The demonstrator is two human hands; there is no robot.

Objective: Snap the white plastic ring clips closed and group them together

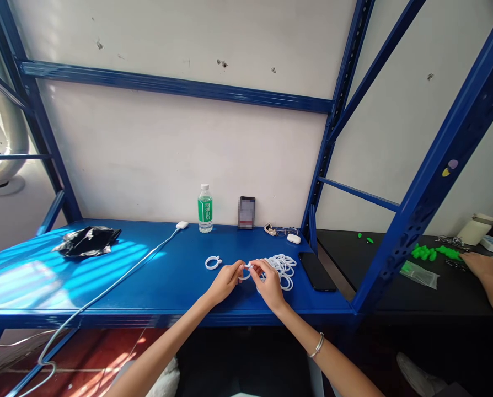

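Bottle capped, upright; fill level unclear. Left hand, right hand: fingertips pinched on ring, loop nearward.

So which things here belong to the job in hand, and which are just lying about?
Likely the job:
white ring held by left hand and right hand
heaped white rings beside right hand
lone white ring on the left

Likely lying about:
green-labelled bottle
upright dark rectangular object, blurred
black smartphone
eyeglasses
white earbud case
crumpled black plastic bag
white cable
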